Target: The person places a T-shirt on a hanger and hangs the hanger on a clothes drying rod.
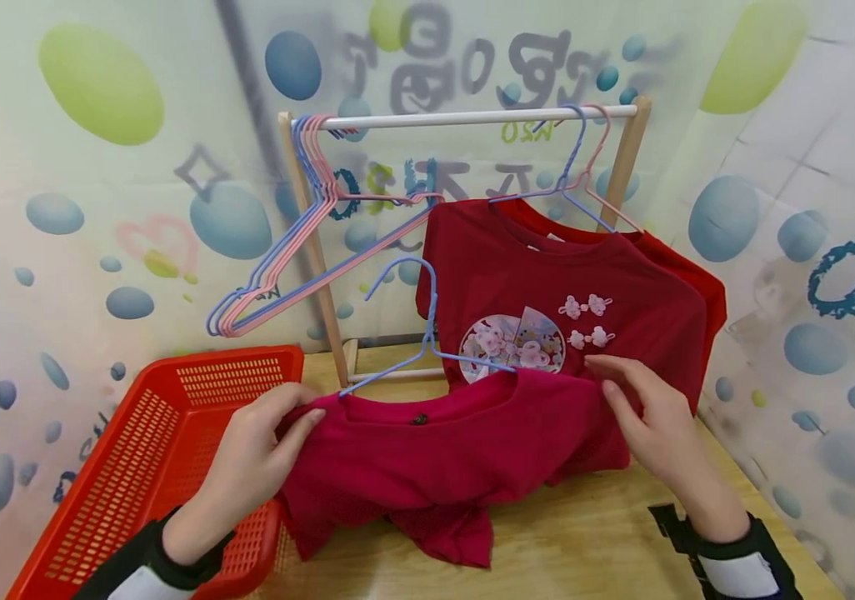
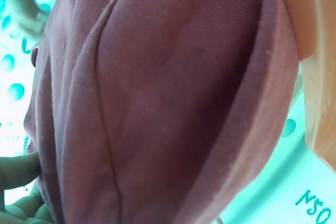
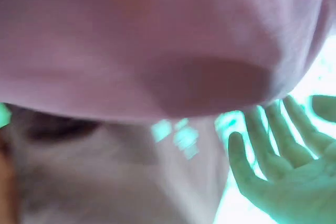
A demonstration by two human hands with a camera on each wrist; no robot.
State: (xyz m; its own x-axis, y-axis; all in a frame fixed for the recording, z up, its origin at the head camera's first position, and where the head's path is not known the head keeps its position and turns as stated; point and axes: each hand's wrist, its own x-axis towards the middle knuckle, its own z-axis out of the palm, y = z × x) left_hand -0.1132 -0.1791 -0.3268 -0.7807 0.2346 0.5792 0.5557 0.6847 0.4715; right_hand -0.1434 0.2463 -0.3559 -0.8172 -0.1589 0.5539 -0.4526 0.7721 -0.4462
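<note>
A magenta T-shirt (image 1: 427,467) hangs in front of me with a blue hanger (image 1: 428,333) inside its neckline, hook upward. My left hand (image 1: 258,446) pinches the shirt's left shoulder between thumb and fingers. At the opposite shoulder, my right hand (image 1: 656,425) has its fingers loosely spread against the cloth, thumb apart. The right wrist view shows those fingers (image 3: 278,140) at the edge of the fabric, not closed round it. Cloth fills much of the left wrist view, where part of the left hand (image 2: 21,182) appears at the lower left.
Behind stands a rack with a white rail (image 1: 465,118). Several blue and pink hangers (image 1: 270,275) hang at its left, and a dark red T-shirt (image 1: 577,275) with a red garment (image 1: 712,296) behind it at its right. A red plastic basket (image 1: 123,450) sits left on the wooden table (image 1: 570,542).
</note>
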